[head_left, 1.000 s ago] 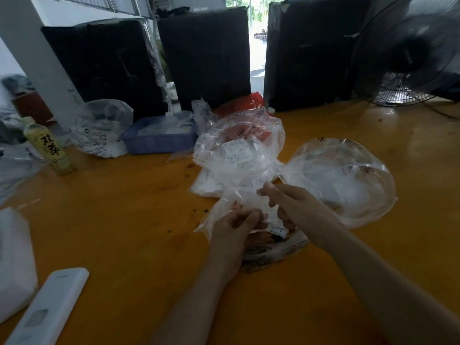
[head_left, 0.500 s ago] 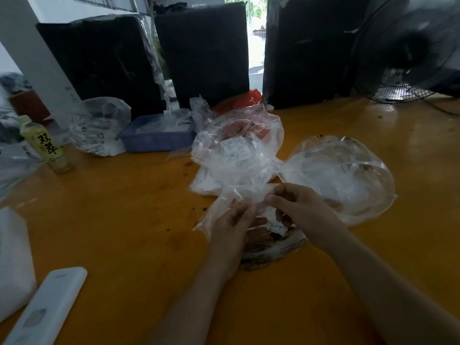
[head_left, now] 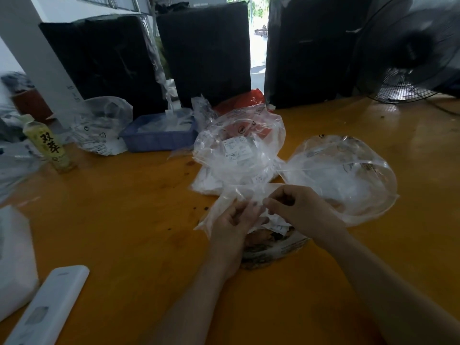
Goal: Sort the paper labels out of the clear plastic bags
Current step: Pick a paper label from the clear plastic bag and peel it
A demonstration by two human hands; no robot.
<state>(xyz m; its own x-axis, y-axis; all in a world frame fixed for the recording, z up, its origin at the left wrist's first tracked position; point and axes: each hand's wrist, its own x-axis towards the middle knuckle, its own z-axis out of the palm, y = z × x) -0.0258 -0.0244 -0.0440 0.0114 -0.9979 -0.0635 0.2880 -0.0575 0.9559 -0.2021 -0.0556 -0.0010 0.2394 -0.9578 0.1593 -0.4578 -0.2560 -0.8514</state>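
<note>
Left hand and right hand both pinch one clear plastic bag, mid-table, near edge side.

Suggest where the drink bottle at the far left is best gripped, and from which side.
Likely around the labelled middle of the drink bottle, coming from its near right side. It stands roughly upright, and plastic bags crowd its far and left sides, while bare table lies nearer the person.
</note>
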